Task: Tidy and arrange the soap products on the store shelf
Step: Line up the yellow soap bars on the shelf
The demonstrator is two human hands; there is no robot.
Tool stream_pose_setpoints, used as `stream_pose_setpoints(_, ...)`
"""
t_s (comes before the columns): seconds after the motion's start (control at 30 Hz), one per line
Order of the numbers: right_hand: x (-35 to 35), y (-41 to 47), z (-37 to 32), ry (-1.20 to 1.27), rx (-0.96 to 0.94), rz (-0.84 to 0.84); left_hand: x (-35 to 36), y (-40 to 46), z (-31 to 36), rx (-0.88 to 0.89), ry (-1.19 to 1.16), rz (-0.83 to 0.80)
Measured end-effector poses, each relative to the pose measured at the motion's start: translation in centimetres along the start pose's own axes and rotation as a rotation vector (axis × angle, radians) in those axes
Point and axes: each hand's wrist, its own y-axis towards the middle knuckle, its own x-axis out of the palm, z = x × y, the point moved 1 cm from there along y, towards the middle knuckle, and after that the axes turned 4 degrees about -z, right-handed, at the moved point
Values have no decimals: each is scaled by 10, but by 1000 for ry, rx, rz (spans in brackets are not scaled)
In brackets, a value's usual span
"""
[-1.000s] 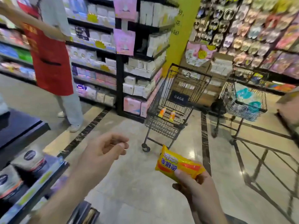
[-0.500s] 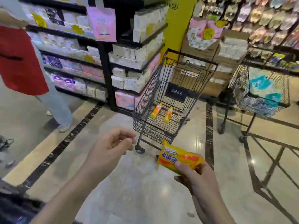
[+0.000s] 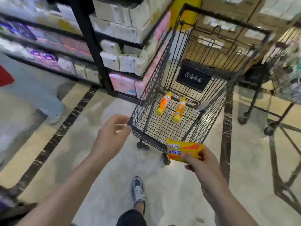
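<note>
Soap pack (image 3: 184,150) pinched at its near edge in my right hand (image 3: 202,163), held over the cart's (image 3: 210,110) near rim. Grip is shallow; slick wrapper could slide out onto the floor. Left hand (image 3: 110,136) loosely curled, holding nothing, just beside the cart's corner; could snag the wire. Two bottles (image 3: 171,106) lie loose inside the cart and may roll.

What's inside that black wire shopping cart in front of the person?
Two orange bottles with yellow caps, one beside the other, lie on the floor of the black wire shopping cart. The yellow soap packet held by the right hand covers the cart's near corner.
</note>
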Motion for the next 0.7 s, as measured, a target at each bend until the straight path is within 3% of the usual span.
stream_pose_setpoints(0.13, 18, 103, -4, -75, 46, -15, 28, 99, -23, -53, 130, 9)
stream_pose_setpoints(0.33, 63, 255, 37, -160, 148, -192, 80, 207, -67, -113, 221, -57)
stream_pose_setpoints(0.7, 153, 382, 146, -370, 278, -328, 111, 230, -127, -95, 180, -32)
